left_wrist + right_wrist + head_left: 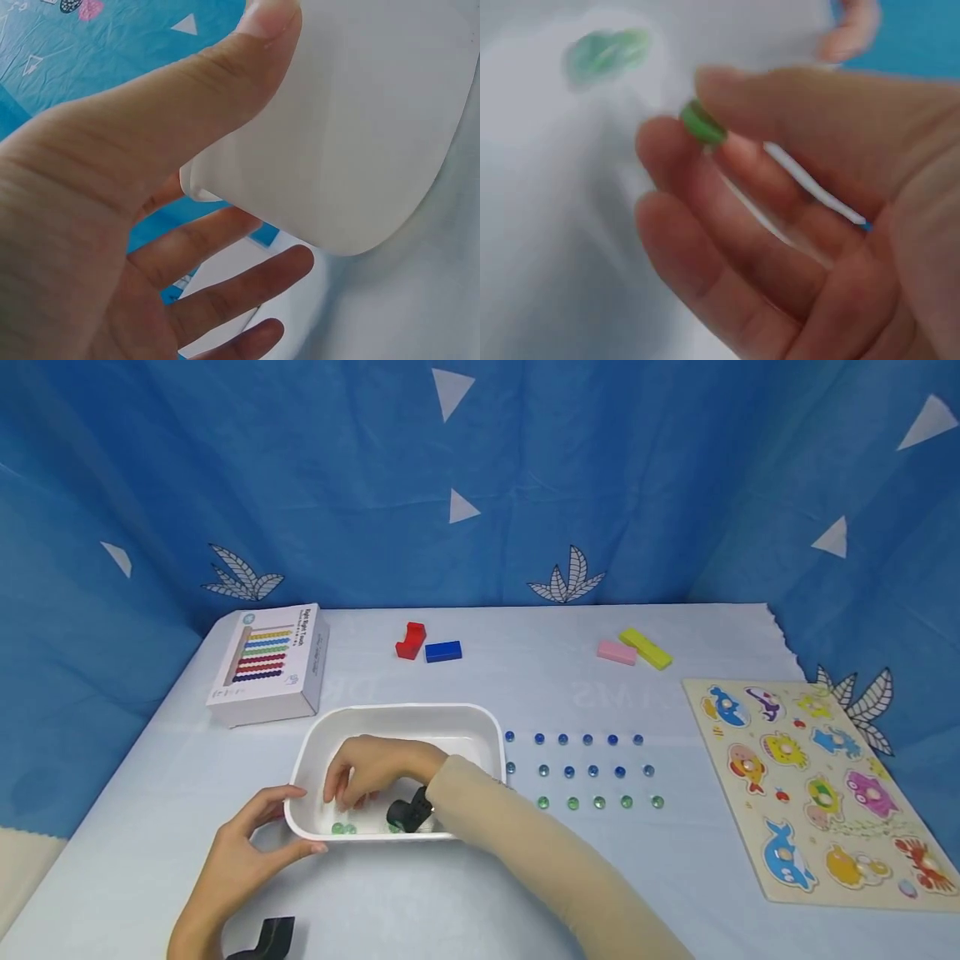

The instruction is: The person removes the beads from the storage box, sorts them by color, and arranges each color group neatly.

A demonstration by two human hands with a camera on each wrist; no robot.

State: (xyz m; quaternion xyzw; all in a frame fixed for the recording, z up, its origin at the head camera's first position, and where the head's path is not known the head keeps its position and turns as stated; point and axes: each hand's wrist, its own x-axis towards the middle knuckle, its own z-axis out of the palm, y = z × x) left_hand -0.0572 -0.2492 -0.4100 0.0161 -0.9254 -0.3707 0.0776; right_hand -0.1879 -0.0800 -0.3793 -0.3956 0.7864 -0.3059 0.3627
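My right hand (375, 768) is inside a white plastic tub (480, 718). In the right wrist view, its thumb and fingertips pinch a green glass marble (703, 124). A few more green marbles (343, 829) lie on the tub's floor near its front left corner; they look blurred in the right wrist view. My left hand (247, 843) holds the tub's left end between thumb and fingers, and the left wrist view shows the thumb (225, 75) against the white wall. Right of the tub, marbles lie in three rows: blue marbles (587, 740), mixed blue marbles (593, 771) and green marbles (599, 802).
A white box (273, 668) with a bead-frame picture stands behind the tub at left. Red (410, 641), blue (443, 651), pink (617, 652) and yellow-green (646, 649) blocks lie at the back. A wooden sea-animal puzzle board (795, 852) lies at right.
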